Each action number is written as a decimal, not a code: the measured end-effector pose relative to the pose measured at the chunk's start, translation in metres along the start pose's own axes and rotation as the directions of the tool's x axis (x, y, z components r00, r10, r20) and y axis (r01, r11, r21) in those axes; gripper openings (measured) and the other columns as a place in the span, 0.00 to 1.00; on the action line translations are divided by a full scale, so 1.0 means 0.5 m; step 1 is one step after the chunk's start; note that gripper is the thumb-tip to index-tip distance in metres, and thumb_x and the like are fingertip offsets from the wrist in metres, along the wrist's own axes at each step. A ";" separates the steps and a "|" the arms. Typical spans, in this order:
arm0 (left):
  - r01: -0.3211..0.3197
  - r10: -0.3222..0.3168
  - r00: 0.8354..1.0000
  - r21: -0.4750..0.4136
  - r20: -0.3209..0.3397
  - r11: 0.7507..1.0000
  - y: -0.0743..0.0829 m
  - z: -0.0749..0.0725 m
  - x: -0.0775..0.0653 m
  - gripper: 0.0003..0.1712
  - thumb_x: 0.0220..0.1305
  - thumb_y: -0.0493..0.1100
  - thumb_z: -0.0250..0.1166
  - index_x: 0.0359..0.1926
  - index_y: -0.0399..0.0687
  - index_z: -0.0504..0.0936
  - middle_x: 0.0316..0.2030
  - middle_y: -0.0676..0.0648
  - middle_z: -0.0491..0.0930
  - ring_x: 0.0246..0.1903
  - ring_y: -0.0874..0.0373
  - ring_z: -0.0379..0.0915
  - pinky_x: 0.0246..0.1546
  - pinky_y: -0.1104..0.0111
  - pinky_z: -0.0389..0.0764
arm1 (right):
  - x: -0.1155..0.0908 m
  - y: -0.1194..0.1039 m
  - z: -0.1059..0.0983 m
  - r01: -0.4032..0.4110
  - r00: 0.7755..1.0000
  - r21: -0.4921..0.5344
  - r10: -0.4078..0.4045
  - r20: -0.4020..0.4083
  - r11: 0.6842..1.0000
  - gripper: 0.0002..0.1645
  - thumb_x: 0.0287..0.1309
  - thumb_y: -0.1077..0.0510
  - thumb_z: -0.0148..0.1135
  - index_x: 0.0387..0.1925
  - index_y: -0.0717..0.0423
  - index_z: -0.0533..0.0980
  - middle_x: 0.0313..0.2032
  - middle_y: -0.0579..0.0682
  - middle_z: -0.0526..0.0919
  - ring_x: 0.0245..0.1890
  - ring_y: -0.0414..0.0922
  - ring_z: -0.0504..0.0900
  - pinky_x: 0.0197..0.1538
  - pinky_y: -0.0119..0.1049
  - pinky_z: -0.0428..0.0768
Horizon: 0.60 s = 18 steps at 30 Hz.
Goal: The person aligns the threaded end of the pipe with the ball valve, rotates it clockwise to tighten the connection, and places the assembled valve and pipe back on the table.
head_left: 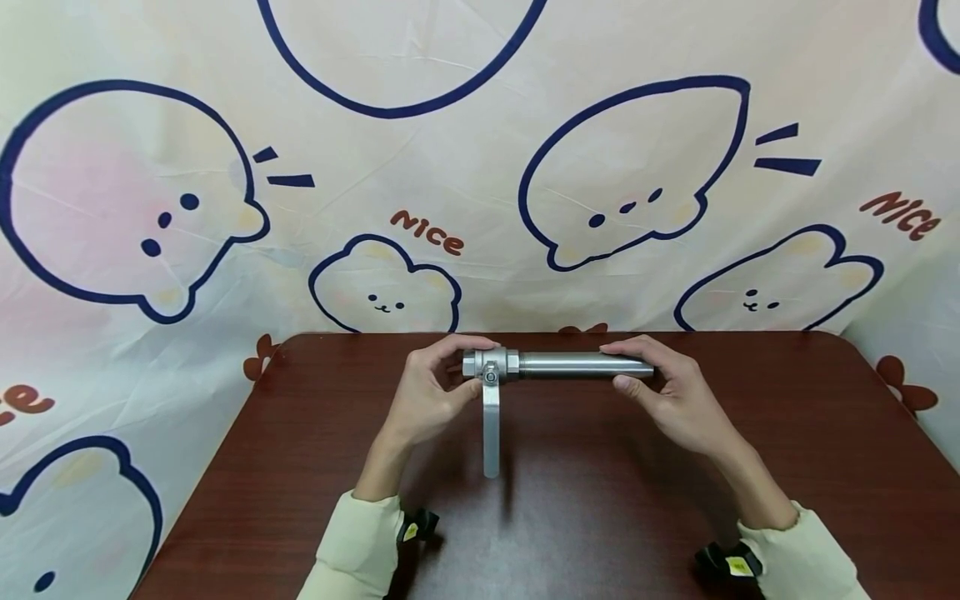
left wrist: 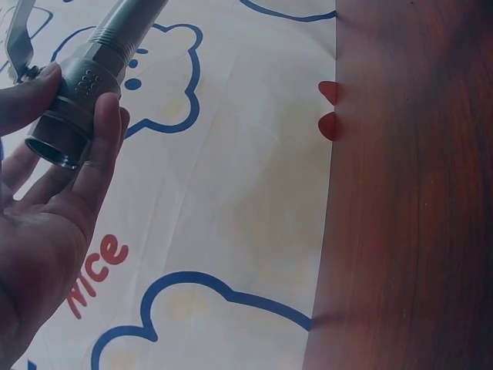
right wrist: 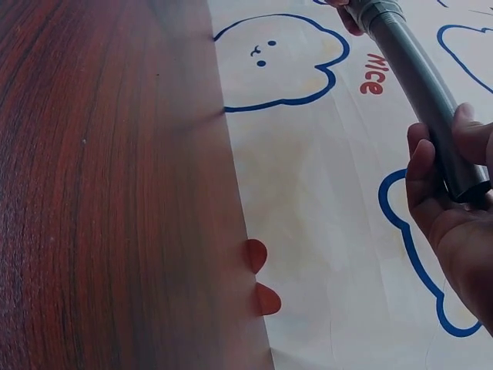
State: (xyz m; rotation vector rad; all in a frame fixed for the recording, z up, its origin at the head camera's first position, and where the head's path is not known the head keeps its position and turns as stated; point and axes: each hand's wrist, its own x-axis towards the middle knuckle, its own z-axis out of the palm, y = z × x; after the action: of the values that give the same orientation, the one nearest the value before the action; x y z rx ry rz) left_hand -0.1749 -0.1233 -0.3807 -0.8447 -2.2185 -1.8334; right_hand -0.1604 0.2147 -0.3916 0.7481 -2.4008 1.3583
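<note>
A silver metal ball valve [head_left: 491, 363] is joined to a straight metal pipe [head_left: 570, 365], the two held level above the table. My left hand [head_left: 429, 398] grips the valve body between thumb and fingers. Around the pipe's far right end, my right hand [head_left: 686, 404] has its thumb below and fingers above. The valve's flat lever handle [head_left: 491, 433] points toward me, square to the pipe. Threads show where pipe meets valve in the left wrist view, beside the valve's open end [left wrist: 55, 146]. In the right wrist view the pipe's plain end [right wrist: 468, 189] sits in the right hand.
Below the hands spreads a dark reddish-brown wooden table [head_left: 585, 517] with rounded far corners. Behind it hangs a pale cloth [head_left: 480, 167] printed with blue-outlined cartoon heads and red lettering. Black wrist straps [head_left: 727, 562] show beside the pale sleeves [head_left: 356, 537].
</note>
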 end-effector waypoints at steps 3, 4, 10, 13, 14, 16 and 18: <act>-0.001 0.001 1.000 0.000 -0.001 1.000 -0.001 -0.001 0.000 0.25 0.61 0.22 0.70 0.59 0.41 0.86 0.52 0.39 0.88 0.41 0.51 0.82 0.45 0.68 0.89 | 0.000 0.000 0.000 0.004 1.000 -0.002 -0.004 0.001 1.000 0.27 0.66 0.72 0.69 0.64 0.54 0.81 0.55 0.47 0.86 0.47 0.35 0.81 0.48 0.23 0.79; 0.000 0.000 1.000 0.000 -0.001 1.000 -0.002 -0.001 0.000 0.25 0.61 0.23 0.70 0.59 0.41 0.86 0.52 0.39 0.88 0.41 0.51 0.82 0.45 0.68 0.89 | 0.001 0.001 0.001 0.004 1.000 -0.002 -0.004 0.002 1.000 0.28 0.66 0.72 0.69 0.65 0.54 0.81 0.55 0.47 0.86 0.47 0.35 0.81 0.48 0.23 0.79; 0.002 -0.002 1.000 0.004 -0.003 1.000 -0.002 -0.003 0.000 0.25 0.61 0.22 0.70 0.59 0.40 0.85 0.52 0.38 0.88 0.42 0.51 0.82 0.46 0.68 0.89 | 0.001 0.002 0.001 0.010 1.000 -0.006 -0.010 0.008 1.000 0.28 0.66 0.71 0.69 0.65 0.53 0.81 0.53 0.48 0.87 0.47 0.35 0.81 0.49 0.23 0.78; 0.002 -0.002 1.000 0.006 -0.003 1.000 -0.001 -0.003 0.000 0.25 0.61 0.22 0.70 0.59 0.40 0.85 0.52 0.38 0.88 0.42 0.51 0.82 0.46 0.68 0.89 | 0.000 0.000 0.000 0.009 1.000 -0.009 -0.009 0.012 1.000 0.28 0.66 0.71 0.68 0.65 0.51 0.81 0.53 0.52 0.87 0.47 0.35 0.81 0.50 0.23 0.77; 0.003 -0.003 1.000 0.007 -0.004 1.000 -0.001 -0.003 0.000 0.25 0.61 0.22 0.70 0.59 0.40 0.85 0.52 0.38 0.88 0.42 0.51 0.82 0.46 0.68 0.89 | 0.000 -0.001 0.000 0.006 1.000 -0.010 -0.006 0.014 1.000 0.29 0.66 0.72 0.68 0.65 0.50 0.81 0.53 0.52 0.87 0.47 0.35 0.81 0.51 0.23 0.77; 0.000 0.000 1.000 0.009 -0.004 1.000 -0.001 -0.003 0.000 0.25 0.61 0.22 0.70 0.59 0.40 0.85 0.52 0.38 0.87 0.42 0.51 0.82 0.46 0.68 0.89 | 0.000 -0.002 -0.001 0.000 1.000 -0.015 0.000 0.019 1.000 0.29 0.67 0.72 0.68 0.65 0.50 0.81 0.53 0.52 0.87 0.47 0.35 0.81 0.51 0.23 0.76; -0.004 0.004 1.000 0.010 -0.004 1.000 0.000 -0.004 0.000 0.25 0.61 0.23 0.70 0.59 0.40 0.85 0.52 0.37 0.87 0.41 0.51 0.82 0.46 0.68 0.89 | 0.000 -0.003 -0.001 -0.005 1.000 -0.020 0.005 0.024 1.000 0.28 0.67 0.71 0.68 0.65 0.51 0.81 0.53 0.50 0.88 0.47 0.35 0.81 0.51 0.23 0.76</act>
State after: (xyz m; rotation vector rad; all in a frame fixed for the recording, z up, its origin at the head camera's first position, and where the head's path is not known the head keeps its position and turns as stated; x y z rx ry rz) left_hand -0.1753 -0.1252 -0.3804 -0.8421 -2.2199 -1.8192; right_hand -0.1595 0.2147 -0.3903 0.7578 -2.4322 1.3328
